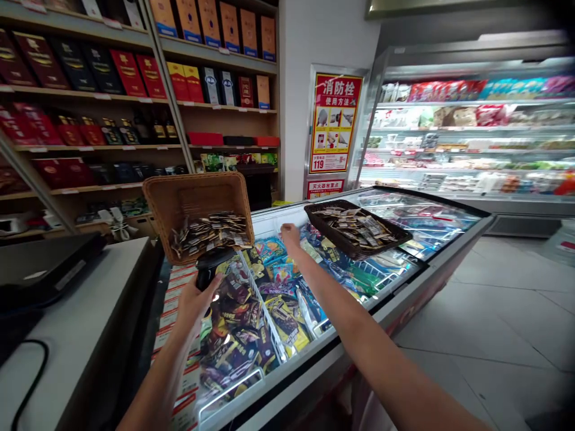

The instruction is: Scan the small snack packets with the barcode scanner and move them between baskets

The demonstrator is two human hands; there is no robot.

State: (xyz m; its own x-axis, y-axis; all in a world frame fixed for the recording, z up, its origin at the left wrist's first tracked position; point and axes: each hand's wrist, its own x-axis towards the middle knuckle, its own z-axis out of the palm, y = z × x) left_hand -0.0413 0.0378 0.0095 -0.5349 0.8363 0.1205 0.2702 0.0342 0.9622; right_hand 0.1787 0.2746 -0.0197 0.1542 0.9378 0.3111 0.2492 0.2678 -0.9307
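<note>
White freezer (444,263) near stocked shop shelves (171,90), left grip (193,299) around a black object (208,272), right grip (290,234) curled, contents unclear

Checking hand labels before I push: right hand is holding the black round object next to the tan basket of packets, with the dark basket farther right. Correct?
Not quite: the left hand is holding the black round object, as the head view shows. It is next to the tan basket of packets, with the dark basket farther right.
</note>
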